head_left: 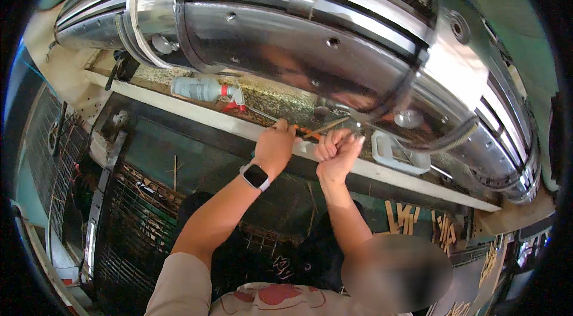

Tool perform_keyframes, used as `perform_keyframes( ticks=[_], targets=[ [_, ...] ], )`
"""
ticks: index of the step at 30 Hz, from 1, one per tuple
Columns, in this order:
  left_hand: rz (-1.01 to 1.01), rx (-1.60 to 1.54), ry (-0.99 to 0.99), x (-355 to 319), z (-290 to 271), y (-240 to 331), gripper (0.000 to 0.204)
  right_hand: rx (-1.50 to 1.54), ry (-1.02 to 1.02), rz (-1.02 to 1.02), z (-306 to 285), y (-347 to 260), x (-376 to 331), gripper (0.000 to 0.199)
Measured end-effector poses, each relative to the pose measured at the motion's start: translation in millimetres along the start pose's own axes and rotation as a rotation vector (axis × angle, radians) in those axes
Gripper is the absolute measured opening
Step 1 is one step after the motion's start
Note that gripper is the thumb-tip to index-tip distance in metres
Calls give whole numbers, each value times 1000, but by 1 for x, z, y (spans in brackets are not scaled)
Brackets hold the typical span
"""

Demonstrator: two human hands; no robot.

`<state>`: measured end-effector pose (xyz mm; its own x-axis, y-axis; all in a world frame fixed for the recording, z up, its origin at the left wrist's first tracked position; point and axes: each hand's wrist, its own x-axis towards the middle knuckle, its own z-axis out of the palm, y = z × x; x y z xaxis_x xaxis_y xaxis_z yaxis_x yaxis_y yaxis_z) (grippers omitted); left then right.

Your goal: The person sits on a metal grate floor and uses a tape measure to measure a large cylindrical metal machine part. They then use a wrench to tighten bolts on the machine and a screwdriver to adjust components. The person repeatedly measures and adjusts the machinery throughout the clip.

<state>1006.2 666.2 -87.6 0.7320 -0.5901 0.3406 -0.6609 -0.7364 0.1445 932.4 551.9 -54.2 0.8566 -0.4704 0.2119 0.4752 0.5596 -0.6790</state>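
My left hand, with a watch on its wrist, is closed at the tray's near edge, around a screwdriver. The screwdriver's thin metal shaft shows to the left of the fingers, and its orange and black handle to the right. Close beside the handle, my right hand has its fingers curled in and its thumb raised; whatever is inside them is hidden. A thin wooden stick lies just behind the right fingers. Left of the shaft, a grey spray bottle with a red and white trigger head lies on its side.
A large shiny metal cylinder spans the back, above the long tray with a pale front rim. An open white plastic container sits in the tray at right. Wooden strips lie lower right; a dark wire grid is at left.
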Motion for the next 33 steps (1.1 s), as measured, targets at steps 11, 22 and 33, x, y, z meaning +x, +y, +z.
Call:
perform_keyframes(
  ticks=[11,22,33],
  targets=[
    [34,178,-57,-3,16,8,20,256,31,-45,29,13,7,67],
    [71,336,-101,0,2,2,19,76,53,-127,14,19,6,42],
    [47,66,5,-4,0,-2,34,-801,-30,-163,-31,-63,-13,30]
  ],
)
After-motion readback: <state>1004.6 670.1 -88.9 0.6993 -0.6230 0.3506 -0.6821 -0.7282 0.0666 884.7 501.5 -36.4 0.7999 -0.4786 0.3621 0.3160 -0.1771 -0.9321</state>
